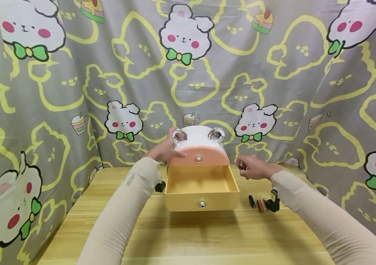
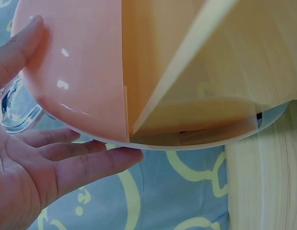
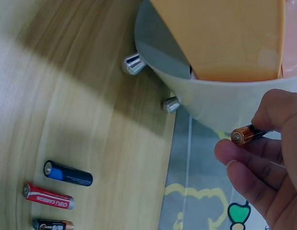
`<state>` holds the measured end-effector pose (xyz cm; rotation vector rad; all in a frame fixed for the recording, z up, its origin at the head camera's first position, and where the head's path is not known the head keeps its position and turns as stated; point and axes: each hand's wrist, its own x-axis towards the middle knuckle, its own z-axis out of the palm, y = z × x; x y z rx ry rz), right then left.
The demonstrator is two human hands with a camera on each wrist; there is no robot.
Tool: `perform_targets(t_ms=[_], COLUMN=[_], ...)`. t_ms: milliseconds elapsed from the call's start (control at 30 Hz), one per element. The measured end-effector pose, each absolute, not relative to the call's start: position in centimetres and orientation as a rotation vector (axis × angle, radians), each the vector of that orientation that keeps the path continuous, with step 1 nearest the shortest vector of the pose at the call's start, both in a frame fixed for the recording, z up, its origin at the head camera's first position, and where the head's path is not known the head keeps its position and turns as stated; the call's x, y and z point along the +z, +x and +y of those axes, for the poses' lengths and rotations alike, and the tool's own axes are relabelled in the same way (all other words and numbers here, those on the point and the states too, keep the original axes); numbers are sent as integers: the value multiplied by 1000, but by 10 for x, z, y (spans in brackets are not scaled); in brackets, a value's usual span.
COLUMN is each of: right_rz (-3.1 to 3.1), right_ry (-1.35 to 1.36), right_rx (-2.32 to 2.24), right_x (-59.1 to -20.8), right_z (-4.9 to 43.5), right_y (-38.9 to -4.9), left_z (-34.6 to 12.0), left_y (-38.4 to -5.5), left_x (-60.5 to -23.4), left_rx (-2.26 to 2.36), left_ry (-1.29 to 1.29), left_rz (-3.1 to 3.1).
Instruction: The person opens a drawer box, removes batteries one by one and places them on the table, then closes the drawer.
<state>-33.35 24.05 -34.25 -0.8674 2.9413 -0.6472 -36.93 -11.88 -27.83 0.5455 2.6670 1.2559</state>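
A small desktop drawer cabinet with a white body and silver ears stands on the table. Its lower yellow drawer is pulled out, and no contents show inside. Above that, the pink drawer sits closed. My left hand holds the cabinet's upper left side, thumb on the pink front and fingers along the white shell. To the right of the cabinet, my right hand pinches a black and copper battery between thumb and fingers, its end facing the right wrist camera.
On the table right of the cabinet lie a dark blue battery, a red battery and a black and copper one, side by side. Short silver feet hold the cabinet up. A patterned curtain hangs behind the table.
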Motion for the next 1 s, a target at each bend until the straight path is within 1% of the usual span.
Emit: perform_targets(t_ms=[267, 1000], right_rz=[2939, 2920], right_ry=[-885, -739], right_rx=[-664, -611], right_x=[-355, -381], right_z=[251, 274], right_y=[-339, -349], left_z=[-122, -118], left_y=[-366, -369], left_x=[-279, -279], left_rx=[1248, 1268], left_ry=[562, 544], left_rz=[2699, 2679])
